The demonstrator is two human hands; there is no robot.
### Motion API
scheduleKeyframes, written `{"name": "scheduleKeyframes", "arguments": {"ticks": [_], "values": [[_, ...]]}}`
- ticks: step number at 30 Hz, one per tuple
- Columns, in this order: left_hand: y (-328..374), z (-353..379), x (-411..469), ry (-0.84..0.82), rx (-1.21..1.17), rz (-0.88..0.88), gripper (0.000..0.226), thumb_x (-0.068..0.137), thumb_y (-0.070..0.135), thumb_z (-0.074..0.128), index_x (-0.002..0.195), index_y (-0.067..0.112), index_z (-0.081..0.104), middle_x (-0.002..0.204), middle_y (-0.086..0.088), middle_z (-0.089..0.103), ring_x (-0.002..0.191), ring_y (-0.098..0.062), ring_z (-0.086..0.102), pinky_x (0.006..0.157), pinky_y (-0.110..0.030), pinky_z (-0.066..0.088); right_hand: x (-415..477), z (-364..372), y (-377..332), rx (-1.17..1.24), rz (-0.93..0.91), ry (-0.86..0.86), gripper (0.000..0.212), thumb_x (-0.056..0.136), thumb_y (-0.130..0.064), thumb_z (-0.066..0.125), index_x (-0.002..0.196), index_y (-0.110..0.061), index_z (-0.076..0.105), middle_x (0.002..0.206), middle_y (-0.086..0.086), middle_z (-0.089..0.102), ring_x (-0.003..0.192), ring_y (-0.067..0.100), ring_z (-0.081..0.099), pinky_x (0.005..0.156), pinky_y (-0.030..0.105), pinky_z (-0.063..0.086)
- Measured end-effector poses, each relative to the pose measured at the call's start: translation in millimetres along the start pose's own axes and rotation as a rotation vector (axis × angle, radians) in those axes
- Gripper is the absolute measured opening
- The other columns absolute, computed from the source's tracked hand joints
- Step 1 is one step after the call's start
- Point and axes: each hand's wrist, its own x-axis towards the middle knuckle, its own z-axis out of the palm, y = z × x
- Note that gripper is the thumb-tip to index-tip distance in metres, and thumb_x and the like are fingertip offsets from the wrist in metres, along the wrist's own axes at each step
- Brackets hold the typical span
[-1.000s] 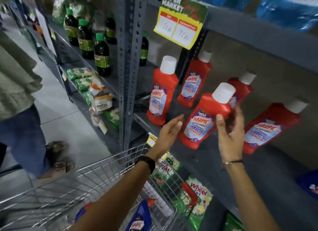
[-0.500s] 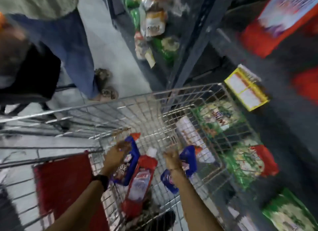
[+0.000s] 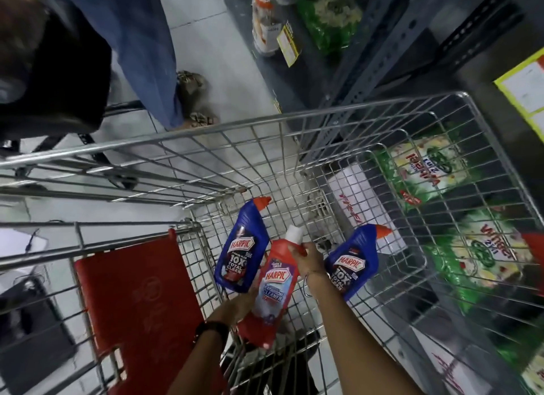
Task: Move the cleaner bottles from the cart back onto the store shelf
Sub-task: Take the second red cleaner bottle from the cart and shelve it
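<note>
Three Harpic cleaner bottles are inside the wire cart (image 3: 294, 118). A red bottle with a white cap (image 3: 276, 280) is in the middle, between a left blue bottle (image 3: 242, 247) and a right blue bottle (image 3: 354, 265). My right hand (image 3: 307, 260) is closed on the red bottle just below its cap. My left hand (image 3: 240, 303) is at the red bottle's lower end, under the left blue bottle's base, and its fingers are hidden behind the bottles. The grey metal store shelf (image 3: 412, 27) stands at the upper right.
Another person in blue jeans (image 3: 141, 56) and sandals stands just beyond the cart's far left corner. A red seat flap (image 3: 138, 300) fills the cart's near left. Green detergent packs (image 3: 426, 171) lie on the low shelf to the right, and a yellow price tag (image 3: 527, 91) hangs above them.
I went from facing the red bottles on the shelf to looking down into the cart. My right hand left the right blue bottle and took the red one; my left hand slid lower.
</note>
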Motion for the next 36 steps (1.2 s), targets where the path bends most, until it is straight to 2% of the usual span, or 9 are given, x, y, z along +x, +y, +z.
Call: {"name": "scheduleKeyframes", "arguments": {"ticks": [4, 10, 12, 14, 17, 22, 25, 29, 36], "values": [[12, 16, -10, -0.128, -0.076, 0.046, 0.041, 0.098, 0.020, 0.030, 0.130, -0.003, 0.041, 0.124, -0.021, 0.061, 0.068, -0.004, 0.063, 0.053, -0.009, 0.049, -7, -15, -4, 0.054, -0.056, 0.045, 0.044, 0.079, -0.029, 0.066, 0.107, 0.002, 0.053, 0.107, 0.029, 0.063, 0.093, 0.040, 0.063, 0.080, 0.051, 0.054], [43, 32, -37, -0.205, -0.114, 0.178, 0.026, 0.084, 0.054, 0.043, 0.097, 0.034, 0.053, 0.138, -0.008, 0.046, 0.120, -0.026, 0.048, 0.103, -0.041, 0.039, -29, -70, -47, 0.096, -0.205, 0.007, 0.031, 0.081, -0.032, 0.062, 0.103, -0.013, 0.052, 0.099, 0.009, 0.062, 0.078, 0.026, 0.064, 0.061, 0.030, 0.053], [56, 36, -46, -0.246, -0.105, 0.279, 0.065, 0.060, 0.074, 0.058, 0.110, 0.033, 0.051, 0.140, -0.011, 0.043, 0.130, -0.032, 0.039, 0.112, -0.051, 0.028, -42, -96, -67, 0.150, -0.290, 0.079, 0.031, 0.080, -0.027, 0.065, 0.103, -0.009, 0.055, 0.099, 0.010, 0.065, 0.082, 0.026, 0.063, 0.068, 0.034, 0.054], [76, 40, -61, -0.255, -0.058, 0.362, 0.086, 0.052, 0.073, 0.062, 0.123, 0.027, 0.045, 0.132, -0.010, 0.046, 0.122, -0.029, 0.043, 0.107, -0.046, 0.034, -63, -124, -88, 0.186, -0.375, 0.175, 0.035, 0.077, -0.025, 0.068, 0.104, -0.004, 0.058, 0.100, 0.014, 0.066, 0.084, 0.024, 0.061, 0.073, 0.035, 0.052], [119, 52, -95, -0.144, -0.033, 0.501, 0.050, 0.088, 0.043, 0.044, 0.126, 0.011, 0.047, 0.128, -0.012, 0.051, 0.106, -0.022, 0.048, 0.079, -0.028, 0.044, -100, -165, -117, 0.275, -0.472, 0.252, 0.015, 0.076, -0.021, 0.070, 0.086, -0.013, 0.061, 0.086, 0.007, 0.066, 0.074, 0.009, 0.063, 0.070, 0.032, 0.050], [189, 69, -168, -0.058, 0.049, 0.790, 0.041, 0.072, 0.063, 0.050, 0.085, 0.029, 0.068, 0.081, 0.013, 0.072, 0.083, -0.006, 0.065, 0.082, -0.035, 0.050, -188, -239, -179, 0.413, -0.705, 0.427, 0.025, 0.073, -0.017, 0.073, 0.094, -0.006, 0.065, 0.081, 0.004, 0.064, 0.063, -0.009, 0.056, 0.074, 0.022, 0.050], [222, 80, -233, -0.057, 0.102, 1.026, 0.030, 0.092, 0.041, 0.041, 0.077, 0.034, 0.066, 0.061, 0.026, 0.070, 0.063, 0.011, 0.062, 0.062, -0.020, 0.048, -251, -278, -213, 0.455, -0.866, 0.565, 0.032, 0.070, -0.024, 0.075, 0.096, -0.007, 0.066, 0.085, 0.004, 0.064, 0.075, 0.006, 0.057, 0.075, 0.025, 0.048], [244, 93, -300, -0.171, 0.057, 1.265, 0.028, 0.093, 0.025, 0.039, 0.082, 0.023, 0.064, 0.066, 0.021, 0.073, 0.066, 0.008, 0.064, 0.060, -0.007, 0.048, -317, -312, -236, 0.544, -1.046, 0.589, 0.031, 0.068, -0.028, 0.077, 0.092, -0.011, 0.068, 0.084, 0.006, 0.066, 0.074, 0.007, 0.055, 0.072, 0.023, 0.048], [234, 108, -346, -0.261, -0.070, 1.423, 0.057, 0.061, 0.068, 0.063, 0.089, 0.020, 0.070, 0.085, 0.004, 0.077, 0.081, -0.012, 0.070, 0.069, -0.021, 0.055, -382, -333, -236, 0.565, -1.137, 0.591, 0.021, 0.062, -0.037, 0.079, 0.075, -0.027, 0.066, 0.067, -0.010, 0.056, 0.062, 0.003, 0.052, 0.065, 0.034, 0.049]]}}
